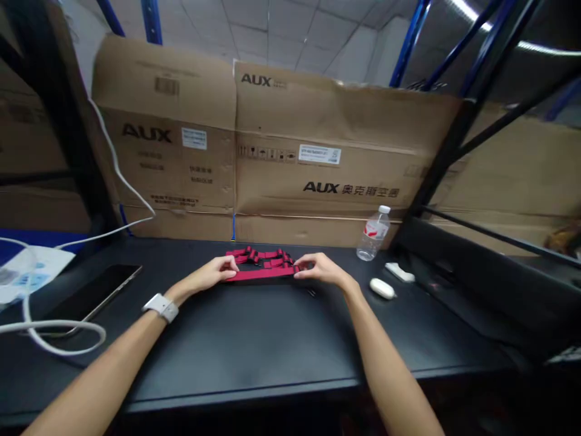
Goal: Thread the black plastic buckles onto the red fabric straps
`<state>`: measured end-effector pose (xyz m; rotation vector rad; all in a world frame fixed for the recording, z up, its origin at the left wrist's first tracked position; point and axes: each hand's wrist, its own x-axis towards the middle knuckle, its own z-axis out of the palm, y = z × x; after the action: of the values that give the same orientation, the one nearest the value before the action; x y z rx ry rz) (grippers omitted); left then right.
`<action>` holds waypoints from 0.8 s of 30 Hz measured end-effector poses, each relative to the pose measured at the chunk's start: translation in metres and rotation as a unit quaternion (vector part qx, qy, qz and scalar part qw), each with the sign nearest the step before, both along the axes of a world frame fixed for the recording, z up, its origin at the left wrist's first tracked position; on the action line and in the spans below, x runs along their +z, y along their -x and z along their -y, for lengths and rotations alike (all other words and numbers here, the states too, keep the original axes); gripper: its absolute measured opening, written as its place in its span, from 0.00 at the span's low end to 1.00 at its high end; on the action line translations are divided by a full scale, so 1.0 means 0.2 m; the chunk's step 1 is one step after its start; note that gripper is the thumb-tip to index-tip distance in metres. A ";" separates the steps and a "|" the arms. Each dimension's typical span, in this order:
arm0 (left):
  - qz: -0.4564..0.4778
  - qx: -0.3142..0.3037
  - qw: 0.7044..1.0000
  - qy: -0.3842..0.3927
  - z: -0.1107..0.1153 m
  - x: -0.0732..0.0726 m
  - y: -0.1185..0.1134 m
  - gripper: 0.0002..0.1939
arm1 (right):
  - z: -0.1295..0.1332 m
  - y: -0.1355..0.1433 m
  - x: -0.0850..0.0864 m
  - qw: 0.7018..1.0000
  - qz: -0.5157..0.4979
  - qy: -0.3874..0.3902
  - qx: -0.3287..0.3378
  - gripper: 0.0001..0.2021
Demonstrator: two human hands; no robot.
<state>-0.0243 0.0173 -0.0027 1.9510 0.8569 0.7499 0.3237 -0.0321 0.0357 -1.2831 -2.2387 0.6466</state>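
Note:
A red strap [261, 275] is stretched level between my two hands, just above the black tabletop. Its left end is pinched between the thumb and fingers of my left hand [213, 272], which has a pale watch on the wrist. My right hand [320, 269] grips the other end, beside a dark buckle. Right behind this strap lie more folded red straps [254, 255] with black buckles; whether they all join into one piece I cannot tell. A small dark item [311, 292] rests on the table below my right hand, too small to name.
Cardboard panels [276, 194] stand along the back. Right of my hands are a water bottle [374, 235], a white oval object [382, 289] and a white flat piece [400, 272]. At left lie a phone [97, 297], a white cable [63, 349] and a printed sheet [31, 272].

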 end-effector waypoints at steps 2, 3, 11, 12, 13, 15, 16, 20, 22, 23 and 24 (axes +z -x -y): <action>-0.025 0.001 1.000 -0.019 -0.01 -0.01 0.01 0.11 | -0.03 -0.09 -0.02 0.999 0.014 0.021 -0.045 0.21; -0.038 0.001 0.999 -0.024 0.00 -0.01 0.01 0.11 | -0.04 -0.13 -0.04 0.997 0.025 0.018 -0.070 0.21; -0.133 -0.020 0.989 -0.055 0.05 0.02 0.01 0.16 | -0.17 -0.23 -0.23 0.978 0.067 -0.069 -0.186 0.16; -0.142 -0.022 0.987 -0.072 0.05 0.02 0.02 0.16 | -0.17 -0.23 -0.24 0.978 0.066 -0.072 -0.184 0.16; -0.152 -0.022 0.984 -0.094 0.05 0.02 0.02 0.16 | -0.18 -0.24 -0.25 0.978 0.065 -0.075 -0.182 0.16; -0.172 -0.023 0.975 -0.137 0.06 0.02 0.03 0.16 | -0.18 -0.24 -0.26 0.979 0.065 -0.081 -0.178 0.15; -0.180 -0.026 0.971 -0.153 0.06 0.02 0.03 0.16 | -0.18 -0.24 -0.25 0.978 0.065 -0.085 -0.176 0.15; -0.190 -0.030 0.966 -0.172 0.06 0.02 0.03 0.16 | -0.15 -0.17 -0.20 0.976 0.057 -0.138 -0.159 0.13; -0.189 -0.031 0.965 -0.178 0.06 0.01 0.03 0.16 | -0.13 -0.08 -0.17 0.978 0.037 -0.164 -0.125 0.13; -0.191 -0.031 0.964 -0.181 0.06 0.01 0.03 0.16 | -0.12 -0.04 -0.16 0.981 0.027 -0.165 -0.094 0.13; -0.194 -0.030 0.963 -0.182 0.06 0.02 0.03 0.15 | -0.10 0.01 -0.15 0.985 0.018 -0.160 -0.066 0.13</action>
<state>-0.0306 0.0058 0.0004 2.4975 0.9306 0.5194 0.3211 -0.0117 0.0059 -1.2705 -2.1547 0.2041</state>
